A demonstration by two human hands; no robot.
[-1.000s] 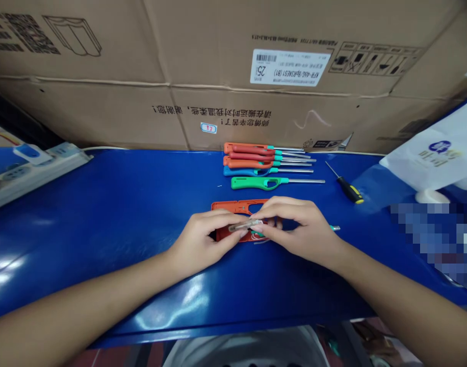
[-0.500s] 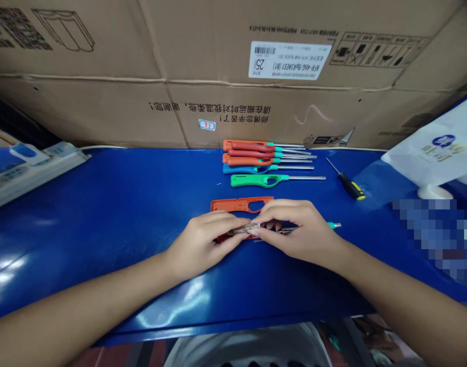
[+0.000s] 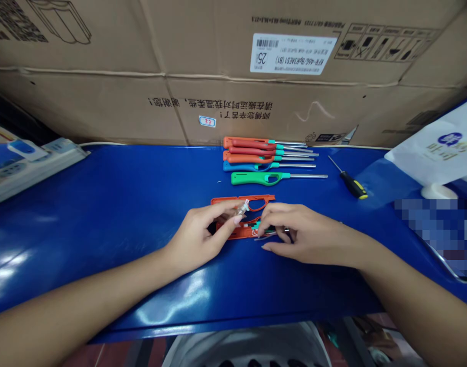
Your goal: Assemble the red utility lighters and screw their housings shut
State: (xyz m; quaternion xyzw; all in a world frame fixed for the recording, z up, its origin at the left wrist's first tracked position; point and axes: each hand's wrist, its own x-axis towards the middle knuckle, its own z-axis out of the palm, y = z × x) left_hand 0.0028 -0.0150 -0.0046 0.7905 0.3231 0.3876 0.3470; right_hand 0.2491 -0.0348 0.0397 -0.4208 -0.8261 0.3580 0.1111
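Note:
An opened orange lighter shell lies in two halves on the blue table. My left hand pinches a small clear part with thin wires just above the shell. My right hand rests on the table beside it, fingertips pressed on the green and metal inner piece at the near half of the shell.
Several finished long-nosed lighters, orange, blue and green, lie in a row behind. A yellow-handled screwdriver lies to the right. Cardboard boxes wall the back. A power strip sits left, a white bag right.
My left hand has lifted the small clear part up and away from the right hand. My right hand has flattened down onto the inner piece and slid slightly right.

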